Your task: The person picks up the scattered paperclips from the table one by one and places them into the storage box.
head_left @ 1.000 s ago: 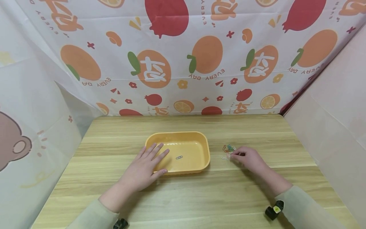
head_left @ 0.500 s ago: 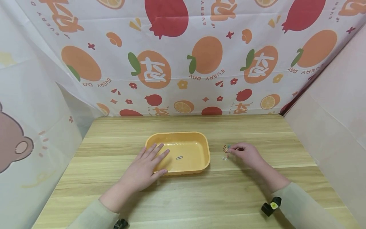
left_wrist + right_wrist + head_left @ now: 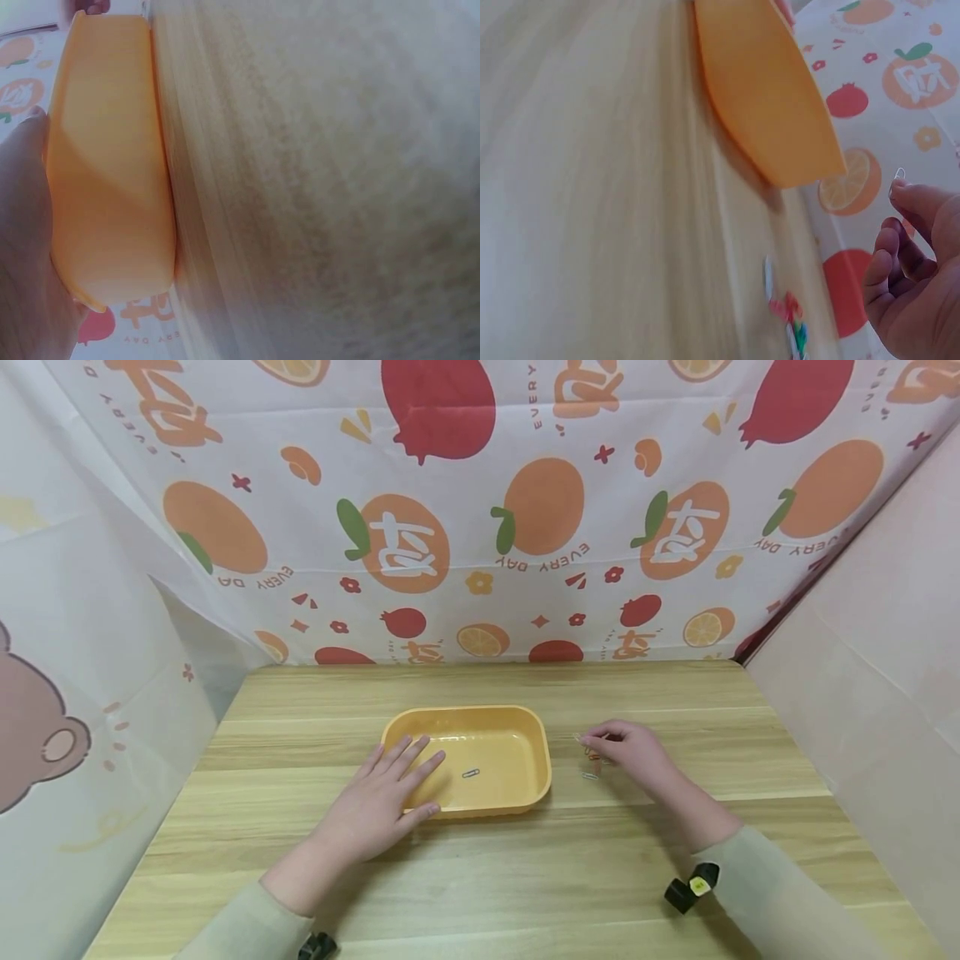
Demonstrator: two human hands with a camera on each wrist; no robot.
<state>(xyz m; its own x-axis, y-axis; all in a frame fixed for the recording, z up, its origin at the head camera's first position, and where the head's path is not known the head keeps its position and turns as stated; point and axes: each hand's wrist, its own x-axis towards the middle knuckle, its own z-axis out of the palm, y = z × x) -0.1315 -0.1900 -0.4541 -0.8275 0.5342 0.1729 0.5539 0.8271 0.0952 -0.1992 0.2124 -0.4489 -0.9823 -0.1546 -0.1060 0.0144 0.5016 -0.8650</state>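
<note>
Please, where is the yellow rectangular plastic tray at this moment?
In the head view, the yellow rectangular plastic tray stands near the centre of the wooden table, with the left hand over its left side and small coloured paper clips to its right.

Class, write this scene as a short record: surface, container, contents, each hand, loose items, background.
Surface: light wood-grain table
Container: yellow rectangular tray with rounded corners
Contents: one small grey paper clip
Left hand: fingers spread over the tray's left end
Right hand: pinches a small pale paper clip, right of the tray
Loose items: cluster of small multicoloured paper clips on the table; exact count unclear
Background: white fruit-print cloth
</note>
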